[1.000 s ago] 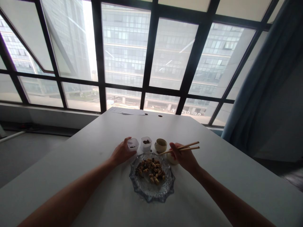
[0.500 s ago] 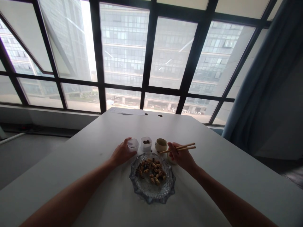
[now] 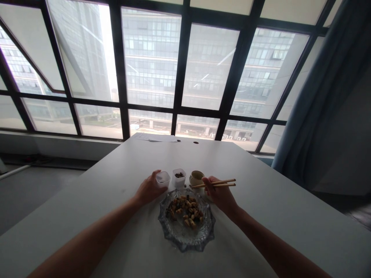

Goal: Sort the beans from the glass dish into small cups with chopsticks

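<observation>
The scalloped glass bowl [image 3: 187, 236] stands well inside the edges of the white table [image 3: 249, 231], whose surface runs widely out to the left and right of it and far beyond it. The near edge is out of view; the far edge lies below the window [image 3: 150, 58], well beyond the bowl, with sheets of paper [image 3: 156, 138] by it. The tight spot is just past the bowl's far rim — two white containers and a brown cup [image 3: 196, 181] stand there in a close row, and both hands work among them.

Beyond the bowl and to its left, the left hand [image 3: 148, 189] curves around the left white container [image 3: 162, 179], thumb on the near side and a finger at the far side, opened only as wide as the container. Beyond the bowl and to its right, the right hand [image 3: 218, 194] has its fingers drawn together on the wooden chopsticks [image 3: 226, 185]. Their tips reach just beyond the bowl's far rim, near a small dark bead [image 3: 185, 185]; I cannot tell whether they pinch anything.

The chopsticks are pale, slim and slightly spread at the back. The middle white container [image 3: 179, 182] holds dark pieces [image 3: 179, 175]; tan and dark-brown nut-like pieces [image 3: 189, 210] heap toward the bowl's far side — its near part shows bare, ridged glass.
</observation>
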Motion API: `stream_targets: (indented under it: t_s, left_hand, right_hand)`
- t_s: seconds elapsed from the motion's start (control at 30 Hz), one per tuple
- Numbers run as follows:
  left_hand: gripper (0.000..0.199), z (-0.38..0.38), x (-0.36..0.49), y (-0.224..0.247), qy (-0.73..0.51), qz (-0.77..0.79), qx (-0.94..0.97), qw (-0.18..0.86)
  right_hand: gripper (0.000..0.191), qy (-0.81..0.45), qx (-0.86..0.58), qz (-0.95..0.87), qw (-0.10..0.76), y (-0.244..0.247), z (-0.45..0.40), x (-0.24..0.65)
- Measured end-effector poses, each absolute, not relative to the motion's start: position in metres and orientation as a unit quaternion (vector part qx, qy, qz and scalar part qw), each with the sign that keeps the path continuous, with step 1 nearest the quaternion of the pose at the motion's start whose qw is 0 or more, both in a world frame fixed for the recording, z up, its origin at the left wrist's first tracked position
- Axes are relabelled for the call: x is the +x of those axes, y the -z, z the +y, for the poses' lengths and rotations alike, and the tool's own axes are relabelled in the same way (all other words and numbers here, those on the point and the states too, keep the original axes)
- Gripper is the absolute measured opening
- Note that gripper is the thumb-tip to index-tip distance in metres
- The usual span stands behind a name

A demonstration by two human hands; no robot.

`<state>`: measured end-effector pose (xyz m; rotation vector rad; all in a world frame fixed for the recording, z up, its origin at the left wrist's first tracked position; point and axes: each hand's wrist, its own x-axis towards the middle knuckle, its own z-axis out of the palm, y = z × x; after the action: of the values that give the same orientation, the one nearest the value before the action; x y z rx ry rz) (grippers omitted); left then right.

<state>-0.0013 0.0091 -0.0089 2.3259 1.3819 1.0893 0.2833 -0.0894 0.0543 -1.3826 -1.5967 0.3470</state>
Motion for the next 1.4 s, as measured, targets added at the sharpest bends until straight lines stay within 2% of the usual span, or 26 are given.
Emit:
stream_targets:
  t_s: [0.5,0.9,1.4]
  left_hand:
    - [0.068,0.008,0.0,0.009,-0.361,0.479,0.792,0.116]
    - [0.068,0.007,0.0,0.005,-0.34,0.491,0.791,0.135]
    - [0.068,0.005,0.0,0.004,-0.347,0.487,0.793,0.118]
  right_hand:
    - [0.048,-0.1,-0.509,-0.728,0.448,-0.056,-0.087,0.279]
    - [0.046,-0.09,-0.527,-0.746,0.397,-0.062,-0.089,0.282]
    - [0.055,-0.152,-0.566,-0.677,0.445,-0.053,-0.091,0.288]
